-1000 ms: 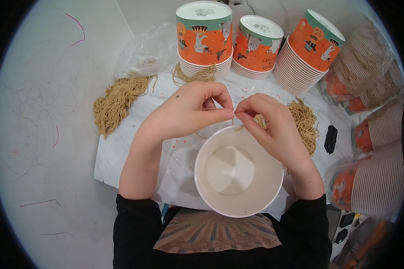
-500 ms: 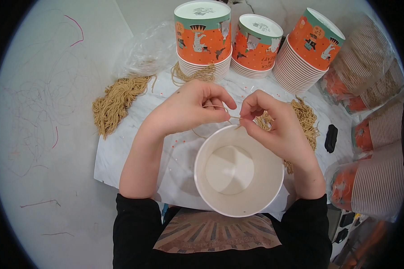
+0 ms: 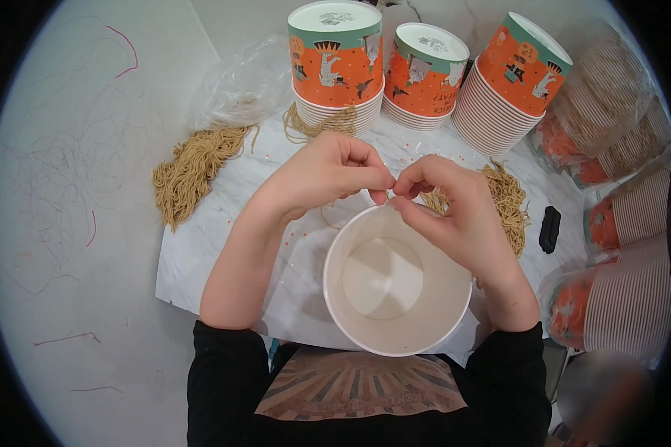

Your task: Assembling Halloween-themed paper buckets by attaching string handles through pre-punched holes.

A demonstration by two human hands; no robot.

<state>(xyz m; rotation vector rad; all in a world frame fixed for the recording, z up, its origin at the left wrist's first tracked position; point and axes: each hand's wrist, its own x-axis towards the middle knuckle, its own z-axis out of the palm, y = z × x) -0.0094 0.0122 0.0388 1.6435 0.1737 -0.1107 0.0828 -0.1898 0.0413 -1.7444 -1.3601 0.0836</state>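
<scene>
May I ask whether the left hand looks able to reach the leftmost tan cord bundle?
Probably yes: nothing appears to stand between the left hand and the cord bundle, though that hand seems occupied.

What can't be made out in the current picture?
All in the head view:
- How the yarn strand is held: hidden by the fingers of the left hand and those of the right hand.
- Part of the right yarn pile: behind the right hand.
- Outside of the white-lined bucket: hidden by its rim.
- Grey shape, lower right: too blurred to identify.
</scene>
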